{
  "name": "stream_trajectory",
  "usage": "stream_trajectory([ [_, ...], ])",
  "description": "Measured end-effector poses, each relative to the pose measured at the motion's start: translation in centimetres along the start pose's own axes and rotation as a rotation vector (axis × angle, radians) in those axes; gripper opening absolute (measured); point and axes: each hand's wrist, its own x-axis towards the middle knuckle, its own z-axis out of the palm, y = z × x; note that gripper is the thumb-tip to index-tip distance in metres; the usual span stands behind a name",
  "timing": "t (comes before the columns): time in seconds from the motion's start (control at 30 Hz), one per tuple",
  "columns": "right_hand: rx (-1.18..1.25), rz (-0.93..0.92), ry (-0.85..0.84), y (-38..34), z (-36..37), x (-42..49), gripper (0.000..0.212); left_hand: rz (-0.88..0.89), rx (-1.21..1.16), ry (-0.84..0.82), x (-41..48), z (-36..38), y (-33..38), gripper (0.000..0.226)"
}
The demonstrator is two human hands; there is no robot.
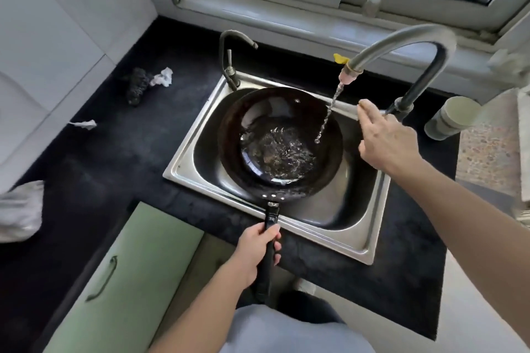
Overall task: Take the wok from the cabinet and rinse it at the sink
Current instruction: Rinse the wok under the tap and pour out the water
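A dark round wok (279, 143) sits over the steel sink (200, 135), with water pooled in its bottom. My left hand (256, 251) is closed around its long black handle at the sink's front edge. A thin stream of water (328, 113) falls from the tall curved faucet (407, 43) into the wok's right side. My right hand (387, 137) hovers to the right of the wok, fingers extended toward the faucet's lever near its base, holding nothing.
A second, smaller tap (229, 57) stands at the sink's back left corner. On the black counter (100, 152) lie a dark scrubber (137, 84) and crumpled paper (163, 77). A pale cup (450, 117) stands on the right. A green cabinet door (129, 275) hangs open below left.
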Motion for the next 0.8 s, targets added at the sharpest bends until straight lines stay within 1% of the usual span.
stream_trajectory([
  [0.1,-0.024,-0.04,0.004,1.5,0.5,-0.6,0.078,0.023,-0.007,0.018,-0.1,0.3,-0.2,0.018],
  [0.23,0.022,-0.034,0.01,2.7,0.5,-0.9,0.076,0.032,-0.001,0.034,-0.2,0.4,-0.2,0.028],
  [0.33,0.063,-0.039,-0.005,2.8,0.3,-1.1,0.075,0.035,-0.003,0.037,-0.4,0.4,-0.2,0.032],
  [0.5,0.203,-0.038,-0.082,1.6,-0.6,-1.7,0.081,0.027,-0.028,0.008,-0.4,0.2,-0.1,0.028],
  [0.6,0.349,-0.029,0.011,-0.3,-0.8,-4.5,0.08,0.016,-0.031,-0.039,-0.5,0.0,-0.1,0.015],
  [0.67,0.466,0.049,0.003,-2.5,-1.0,-7.5,0.077,-0.001,-0.021,-0.066,-0.4,-0.5,0.2,0.012],
  [0.73,0.603,0.173,-0.048,-5.3,-0.6,-11.0,0.071,-0.021,-0.005,-0.098,-0.1,-1.1,0.5,0.012],
  [0.8,0.737,0.305,-0.099,-8.5,-0.1,-14.3,0.057,-0.035,0.001,-0.122,0.3,-1.3,0.7,0.011],
])
